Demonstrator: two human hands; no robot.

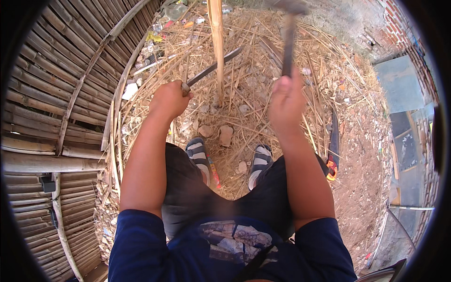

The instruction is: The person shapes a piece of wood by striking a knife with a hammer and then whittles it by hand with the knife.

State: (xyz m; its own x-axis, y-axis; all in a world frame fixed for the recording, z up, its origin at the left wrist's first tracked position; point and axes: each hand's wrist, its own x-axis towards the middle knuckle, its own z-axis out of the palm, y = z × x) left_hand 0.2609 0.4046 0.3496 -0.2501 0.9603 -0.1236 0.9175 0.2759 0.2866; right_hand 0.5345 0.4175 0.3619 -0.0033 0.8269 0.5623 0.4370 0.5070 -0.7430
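My left hand (170, 99) is wrapped round the handle of a long-bladed knife (206, 71), a machete by its shape. Its dark blade points up and to the right and meets a pale wooden pole (217, 42), which stands upright in front of me. The pole's lower end comes down among straw and stones. In my right hand (286, 101) is a hammer (289, 42), gripped by its dark handle and raised to the right of the pole. Motion smears the hammer's head at the top edge of the view.
A handsaw (333, 150) with an orange handle lies on the ground to my right. Stones (226, 135) and split bamboo strips litter the floor round my sandalled feet. A bamboo slat wall (61, 84) rises on the left; sheets (399, 84) lean along the right side.
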